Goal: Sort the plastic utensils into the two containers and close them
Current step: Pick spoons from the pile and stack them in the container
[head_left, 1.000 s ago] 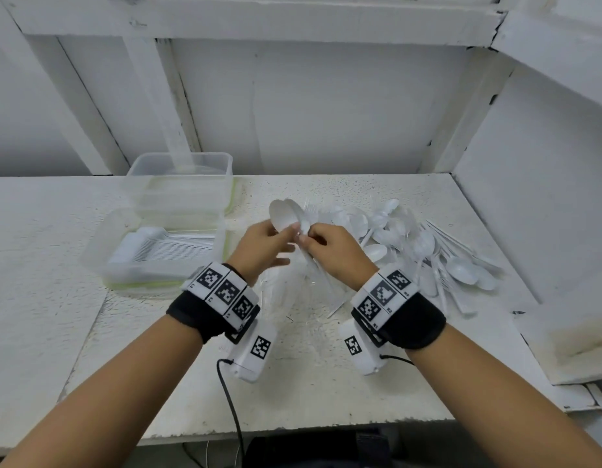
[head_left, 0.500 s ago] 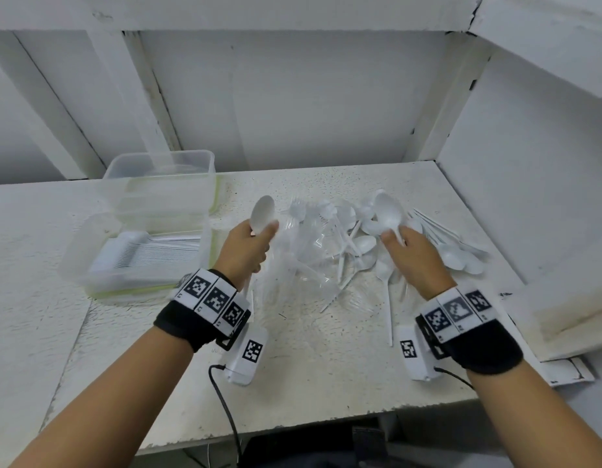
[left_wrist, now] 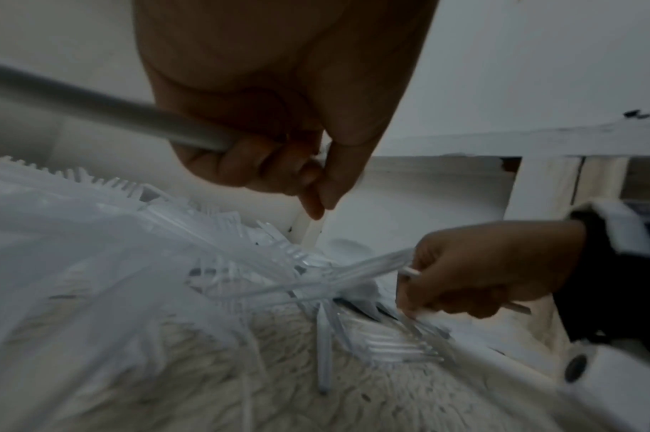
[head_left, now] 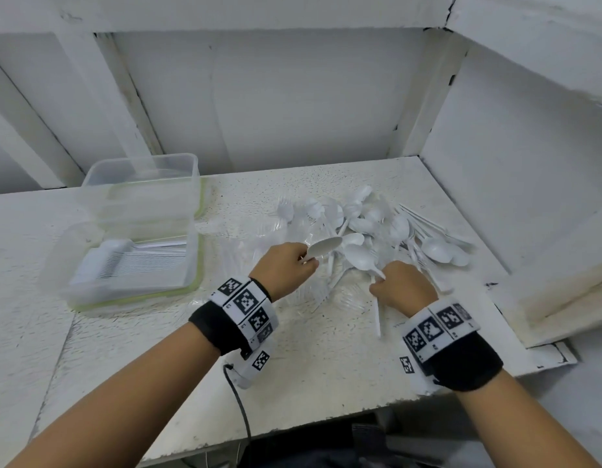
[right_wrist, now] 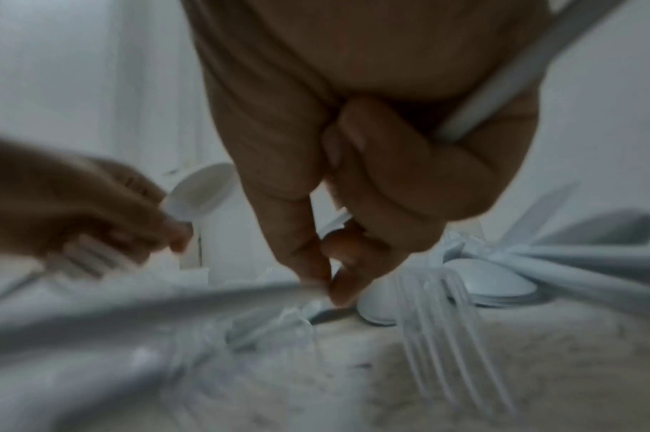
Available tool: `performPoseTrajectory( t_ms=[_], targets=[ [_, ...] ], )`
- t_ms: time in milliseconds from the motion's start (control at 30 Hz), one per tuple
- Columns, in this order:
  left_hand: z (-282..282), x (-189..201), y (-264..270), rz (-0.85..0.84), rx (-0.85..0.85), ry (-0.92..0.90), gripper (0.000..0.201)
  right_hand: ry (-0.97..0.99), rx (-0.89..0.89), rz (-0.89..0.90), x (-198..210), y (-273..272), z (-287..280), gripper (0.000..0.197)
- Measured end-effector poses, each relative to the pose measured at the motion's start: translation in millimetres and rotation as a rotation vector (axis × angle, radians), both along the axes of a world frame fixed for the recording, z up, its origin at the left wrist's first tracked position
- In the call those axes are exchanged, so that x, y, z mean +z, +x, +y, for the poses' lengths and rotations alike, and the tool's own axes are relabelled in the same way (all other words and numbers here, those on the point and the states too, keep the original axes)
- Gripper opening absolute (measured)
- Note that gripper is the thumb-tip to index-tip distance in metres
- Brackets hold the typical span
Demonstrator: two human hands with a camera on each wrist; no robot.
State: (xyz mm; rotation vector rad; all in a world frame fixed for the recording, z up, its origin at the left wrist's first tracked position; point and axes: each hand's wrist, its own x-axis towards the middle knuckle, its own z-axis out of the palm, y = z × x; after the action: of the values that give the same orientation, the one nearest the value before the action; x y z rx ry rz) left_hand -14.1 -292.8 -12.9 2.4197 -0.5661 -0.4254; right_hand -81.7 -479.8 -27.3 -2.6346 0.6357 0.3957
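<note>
L hand gripped 1 white spoon; R hand pinched another spoon (pile at 1 o'clock). 2 containers sat at 10, tabletop bare toward near edge.

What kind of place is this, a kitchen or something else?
Probably a storeroom or workshop corner rather than a kitchen: a worn white-painted table with chipped edges, bare white-painted wooden walls, and just a pile of plastic utensils beside clear containers.

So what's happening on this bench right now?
A person is sorting a pile of plastic utensils on a white table. The left hand grips a white spoon; the right hand grips another spoon's handle at the pile. The near container holds stacked spoons; both containers are open.
</note>
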Motion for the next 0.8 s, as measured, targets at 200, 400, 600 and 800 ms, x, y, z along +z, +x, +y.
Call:
performPoseTrajectory(
  t_ms=[200,400,600,800],
  targets=[
    [-33,2,0,-0.167,-0.201,0.209,0.026,0.362,-0.194,-0.158,28,-12,-11,0.03],
    [-49,-10,-4,-0.184,-0.334,0.514,0.015,0.563,-0.282,-0.19,41,-22,-16,0.02],
    [-48,-13,-14,-0.206,-0.342,0.614,0.025,0.672,-0.343,-0.248,33,-23,-10,0.014],
    [-44,-15,-9,-0.082,-0.318,0.59,0.023,0.651,-0.334,-0.283,28,-16,-7,0.018]
  ],
)
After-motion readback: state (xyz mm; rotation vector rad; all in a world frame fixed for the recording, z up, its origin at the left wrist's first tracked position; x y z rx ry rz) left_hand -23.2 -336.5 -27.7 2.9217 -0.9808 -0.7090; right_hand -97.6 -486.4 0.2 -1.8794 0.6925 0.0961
